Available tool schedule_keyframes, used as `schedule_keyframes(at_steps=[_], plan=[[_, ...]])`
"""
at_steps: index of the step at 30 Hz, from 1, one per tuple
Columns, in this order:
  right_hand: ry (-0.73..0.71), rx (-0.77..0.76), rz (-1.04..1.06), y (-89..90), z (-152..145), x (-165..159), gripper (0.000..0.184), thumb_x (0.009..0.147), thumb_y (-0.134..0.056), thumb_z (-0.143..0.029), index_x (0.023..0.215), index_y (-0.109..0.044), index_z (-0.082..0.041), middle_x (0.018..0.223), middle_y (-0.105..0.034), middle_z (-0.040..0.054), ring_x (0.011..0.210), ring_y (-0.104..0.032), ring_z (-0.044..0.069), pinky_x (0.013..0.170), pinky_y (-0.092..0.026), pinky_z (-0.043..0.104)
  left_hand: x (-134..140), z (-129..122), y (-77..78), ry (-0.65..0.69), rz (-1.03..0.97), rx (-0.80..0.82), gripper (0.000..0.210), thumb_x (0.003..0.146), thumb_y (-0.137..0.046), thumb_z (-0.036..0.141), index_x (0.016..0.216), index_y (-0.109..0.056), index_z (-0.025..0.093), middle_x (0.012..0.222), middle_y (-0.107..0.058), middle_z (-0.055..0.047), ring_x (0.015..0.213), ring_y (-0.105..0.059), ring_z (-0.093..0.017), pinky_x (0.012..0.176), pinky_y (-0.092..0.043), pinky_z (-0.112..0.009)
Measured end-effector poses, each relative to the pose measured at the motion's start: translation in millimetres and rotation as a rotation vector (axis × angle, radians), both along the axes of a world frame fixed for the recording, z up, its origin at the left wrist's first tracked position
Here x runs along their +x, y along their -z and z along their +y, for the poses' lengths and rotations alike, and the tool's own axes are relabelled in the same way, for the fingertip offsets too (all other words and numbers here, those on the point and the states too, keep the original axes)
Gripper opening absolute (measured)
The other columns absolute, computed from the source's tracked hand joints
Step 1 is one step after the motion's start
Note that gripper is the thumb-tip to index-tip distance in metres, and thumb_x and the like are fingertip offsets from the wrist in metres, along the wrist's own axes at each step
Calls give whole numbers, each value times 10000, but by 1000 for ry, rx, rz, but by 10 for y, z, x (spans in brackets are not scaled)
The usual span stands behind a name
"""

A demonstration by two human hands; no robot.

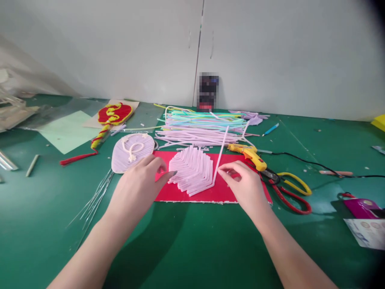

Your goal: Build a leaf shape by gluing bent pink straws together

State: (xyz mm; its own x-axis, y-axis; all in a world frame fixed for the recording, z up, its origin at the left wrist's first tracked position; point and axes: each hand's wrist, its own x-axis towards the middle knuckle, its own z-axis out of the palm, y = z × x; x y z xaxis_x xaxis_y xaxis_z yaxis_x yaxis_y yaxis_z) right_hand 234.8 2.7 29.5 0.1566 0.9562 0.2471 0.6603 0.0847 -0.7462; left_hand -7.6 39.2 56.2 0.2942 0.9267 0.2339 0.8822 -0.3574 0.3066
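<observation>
On a red board (237, 192) lies a leaf-like panel of pale lilac pipe cleaners (191, 170), bent and set side by side in a V pattern. At its right edge a longer lilac pipe cleaner (222, 149) runs up and away past the others. My right hand (245, 178) pinches this one between thumb and forefinger near the panel. At the panel's left edge is my left hand (144, 176), thumb tip by the pipe cleaners, forefinger curled and apart from the thumb; it holds nothing visible.
Bundled pipe cleaners (201, 128) lie behind the board. A yellow glue gun (249, 154) and scissors (293, 196) sit at right. Left are a lilac fan-shaped panel (144, 146), thin wires (98, 196) and a red-yellow fan (116, 114). A phone (208, 92) leans against the wall.
</observation>
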Motion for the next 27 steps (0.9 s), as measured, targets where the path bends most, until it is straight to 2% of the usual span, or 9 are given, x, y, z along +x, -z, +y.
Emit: schedule_keyframes(at_steps=[3, 5, 6, 9, 12, 18, 27], plan=[[-231, 74, -141, -60, -69, -3, 104, 852, -581, -251, 819, -671, -211, 824, -643, 35, 715, -621, 141, 655, -517, 250, 110, -96, 18, 257, -144, 26, 139, 887, -521, 271, 808, -613, 203, 848, -632, -28, 758, -594, -163, 665, -445, -252], [-350, 83, -170, -17, -81, 23, 122, 871, -567, -240, 844, -685, -222, 834, -651, 35, 764, -630, 146, 707, -514, 253, 186, -149, 111, 420, -168, -11, 122, 897, -511, 232, 862, -623, 200, 875, -635, -29, 796, -595, -158, 721, -461, -262], [-380, 84, -174, 24, -79, 42, 128, 875, -564, -243, 860, -690, -229, 839, -655, 36, 790, -634, 152, 732, -514, 260, 214, -167, 172, 451, -170, -22, 119, 898, -511, 227, 881, -626, 199, 887, -637, -33, 804, -595, -159, 733, -468, -269], [-373, 76, -150, 169, -60, 103, 139, 872, -572, -285, 900, -701, -240, 841, -660, 38, 790, -643, 160, 746, -524, 273, 248, -184, 347, 436, -202, -63, 109, 891, -529, 236, 906, -630, 196, 895, -638, -42, 828, -598, -167, 757, -485, -285], [-342, 58, -118, 266, -44, 129, 160, 871, -575, -313, 934, -704, -242, 854, -652, 45, 775, -643, 160, 737, -531, 272, 246, -164, 440, 424, -238, -116, 93, 875, -558, 233, 922, -633, 201, 894, -634, -38, 830, -592, -167, 763, -487, -287], [-382, 48, -108, 302, -24, 115, 127, 861, -598, -274, 925, -702, -242, 840, -622, 34, 773, -621, 144, 753, -519, 256, 251, -117, 452, 426, -237, -152, 55, 857, -576, 192, 878, -627, 198, 875, -629, -25, 804, -567, -164, 750, -469, -292], [-350, 35, -95, 307, -10, 89, 83, 846, -613, -227, 861, -694, -233, 830, -626, 29, 779, -620, 146, 754, -513, 259, 247, -106, 484, 419, -265, -197, 70, 852, -579, 178, 892, -630, 204, 903, -629, -23, 835, -557, -166, 784, -458, -303]])
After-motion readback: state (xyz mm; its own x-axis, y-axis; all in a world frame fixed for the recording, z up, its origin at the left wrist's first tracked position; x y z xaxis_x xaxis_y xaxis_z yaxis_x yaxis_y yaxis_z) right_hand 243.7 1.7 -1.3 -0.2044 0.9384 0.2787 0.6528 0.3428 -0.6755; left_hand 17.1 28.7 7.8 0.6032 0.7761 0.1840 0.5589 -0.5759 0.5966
